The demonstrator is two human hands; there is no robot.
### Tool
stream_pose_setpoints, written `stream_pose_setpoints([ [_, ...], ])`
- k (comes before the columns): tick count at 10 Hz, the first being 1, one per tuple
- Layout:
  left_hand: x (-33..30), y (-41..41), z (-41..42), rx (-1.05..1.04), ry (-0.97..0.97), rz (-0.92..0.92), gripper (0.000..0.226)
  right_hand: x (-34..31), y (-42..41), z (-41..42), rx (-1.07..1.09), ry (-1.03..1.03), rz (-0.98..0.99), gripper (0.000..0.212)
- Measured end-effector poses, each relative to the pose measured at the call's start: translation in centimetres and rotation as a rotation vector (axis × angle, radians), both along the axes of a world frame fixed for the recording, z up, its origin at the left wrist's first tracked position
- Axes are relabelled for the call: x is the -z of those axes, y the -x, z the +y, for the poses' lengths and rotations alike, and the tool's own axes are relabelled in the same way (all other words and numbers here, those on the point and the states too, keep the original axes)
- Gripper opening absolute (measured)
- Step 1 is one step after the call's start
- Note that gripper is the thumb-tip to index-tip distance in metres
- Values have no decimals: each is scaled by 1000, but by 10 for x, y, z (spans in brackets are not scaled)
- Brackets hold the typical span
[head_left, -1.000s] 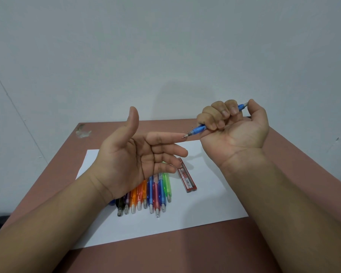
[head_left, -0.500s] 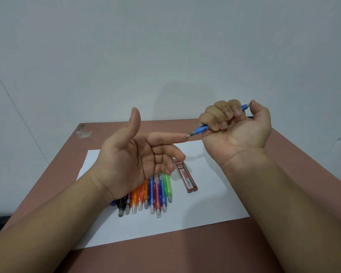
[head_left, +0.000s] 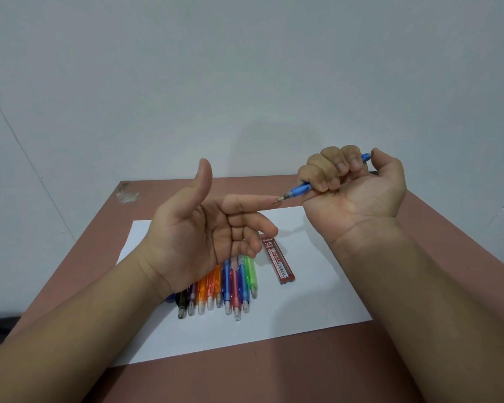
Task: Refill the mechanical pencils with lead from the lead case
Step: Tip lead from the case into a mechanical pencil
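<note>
Pencil (head_left: pixel 301 189), gripped in our right hand (head_left: pixel 352 184), stays tip-pressed on our open left hand's (head_left: pixel 204 237) forefinger, ring and little fingers curling further; lead being retracted, we judge.

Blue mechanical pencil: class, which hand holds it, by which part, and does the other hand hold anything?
The right hand grips the blue mechanical pencil around its barrel, thumb on the rear cap. The left hand holds nothing; its index fingertip meets the pencil's tip.

Bare forearms, no sleeves or jewellery
</note>
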State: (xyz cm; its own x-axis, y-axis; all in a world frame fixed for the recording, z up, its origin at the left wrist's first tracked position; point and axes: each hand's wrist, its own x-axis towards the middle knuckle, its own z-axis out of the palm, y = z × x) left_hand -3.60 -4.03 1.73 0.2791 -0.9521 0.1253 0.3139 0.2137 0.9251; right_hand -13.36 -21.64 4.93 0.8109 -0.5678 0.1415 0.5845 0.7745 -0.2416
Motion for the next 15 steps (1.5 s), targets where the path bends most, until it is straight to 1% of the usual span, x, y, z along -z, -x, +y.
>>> stream_pose_setpoints([
  [4,0,1,0,-5,-2,0,94,-1,0,0,-8,27,1,44],
  [6,1,0,1,1,8,2,89,-1,1,0,-18,8,-8,42],
  [7,2,1,1,-11,4,0,82,-1,1,0,-18,4,-13,41],
  [8,3,1,2,-46,17,-26,65,-1,1,0,-17,6,-8,41],
  [9,3,4,1,-137,33,-123,38,-1,1,1,-16,5,-4,41],
  [10,2,10,-1,-250,11,-181,27,-2,1,3,-19,6,-6,41],
  [11,0,15,-2,-315,2,-189,19,-2,2,5,-32,8,-11,41],
  [12,-2,18,-2,-353,-14,-182,22,-2,2,6,-40,11,-14,41],
  [15,-7,21,-2,-378,-31,-200,21,-4,2,9,-50,20,-20,41],
])
